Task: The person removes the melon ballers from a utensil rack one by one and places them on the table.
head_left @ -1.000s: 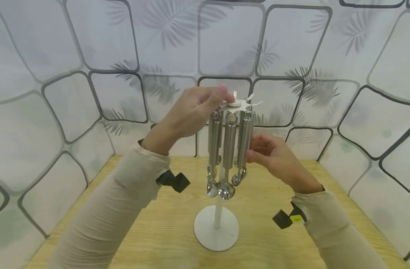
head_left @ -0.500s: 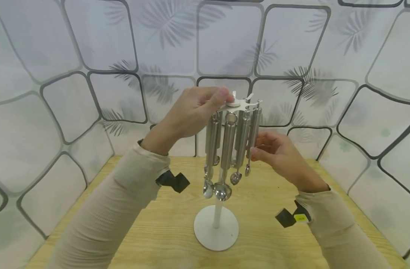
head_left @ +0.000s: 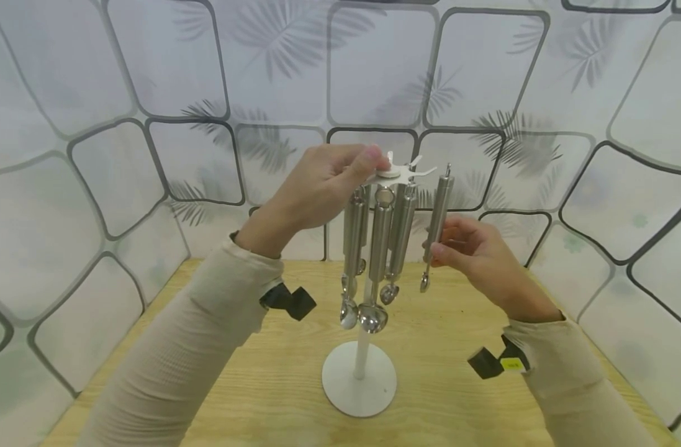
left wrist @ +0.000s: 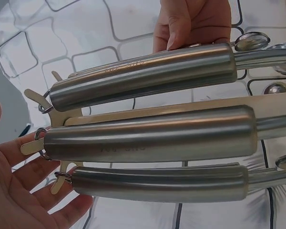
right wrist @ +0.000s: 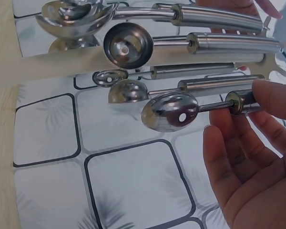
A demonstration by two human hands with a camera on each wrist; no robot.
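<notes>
A white stand [head_left: 360, 388] with a round base and a star-shaped top of hooks [head_left: 398, 176] holds several steel scoops [head_left: 380, 242] by their rings. My left hand [head_left: 329, 183] rests at the top. In the left wrist view its fingers [left wrist: 33, 174] lie extended behind the hooks. My right hand [head_left: 477, 257] pinches the lower handle of a steel melon baller [head_left: 441, 202] between thumb and fingers. Its ring stands just right of a hook arm, apart from it. The right wrist view shows its oval bowl [right wrist: 171, 112] with a small hole.
The stand rises from a light wooden tabletop [head_left: 262, 379]. Patterned white cloth [head_left: 385, 68] encloses the table at the back and both sides. The hanging scoops differ in bowl size, among them a deep round bowl [right wrist: 128, 45].
My right hand has drawn the melon baller rightward off its hook, away from the other scoops. The remaining scoops shift slightly. My left hand stays on the top.
</notes>
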